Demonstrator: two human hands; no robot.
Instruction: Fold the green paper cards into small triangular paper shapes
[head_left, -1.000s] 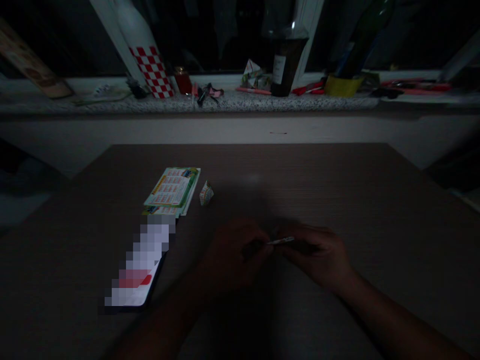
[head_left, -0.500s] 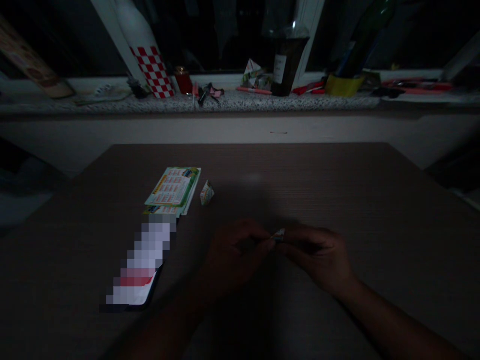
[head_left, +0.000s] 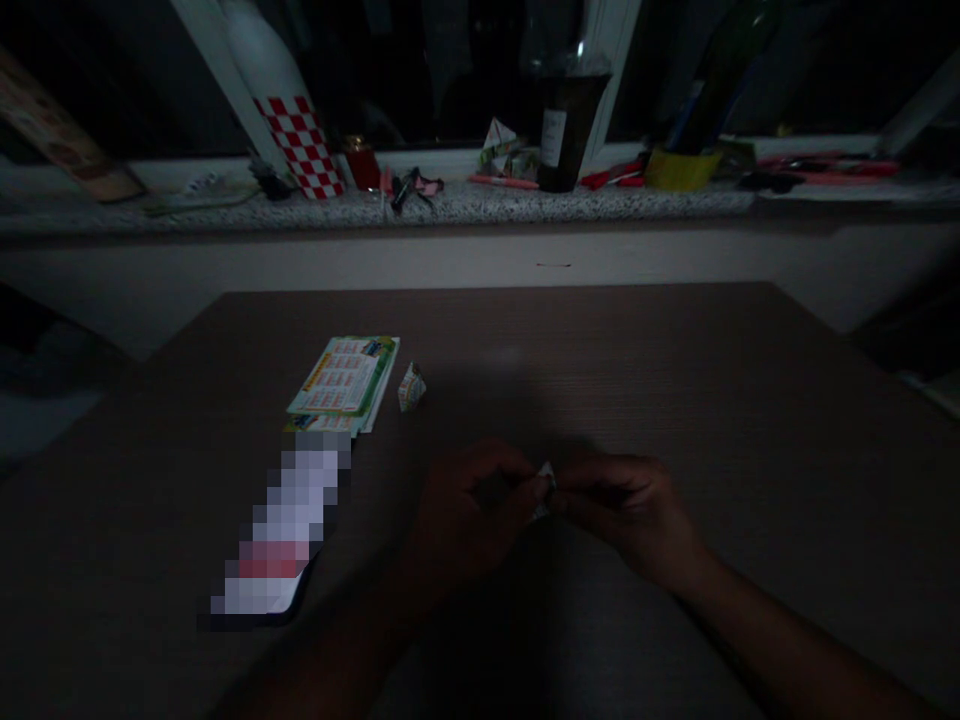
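Between my two hands, a small piece of folded paper [head_left: 546,474] is pinched by the fingertips above the table. My left hand [head_left: 472,510] grips it from the left, with the thumb lying over its face. From the right, the thumb and forefinger of my right hand [head_left: 637,505] close on its edge. Most of the paper is hidden by the fingers, and the light is dim. Farther off to the left stands a small folded paper piece [head_left: 411,388] with a pointed top. Beside it lies a stack of printed calendar cards [head_left: 345,376], green at the edge.
A lit phone [head_left: 281,540], its screen blurred out, lies left of my hands on the brown table [head_left: 637,350]. Behind the table, a granite sill [head_left: 465,208] bears a red-and-white checkered bottle [head_left: 304,145], a dark vase [head_left: 566,130], a green bottle [head_left: 724,75] and small clutter.
The folded paper has turned between my fingers, from lying sideways to standing more upright, and my left thumb now covers more of it. The view has shifted slightly.
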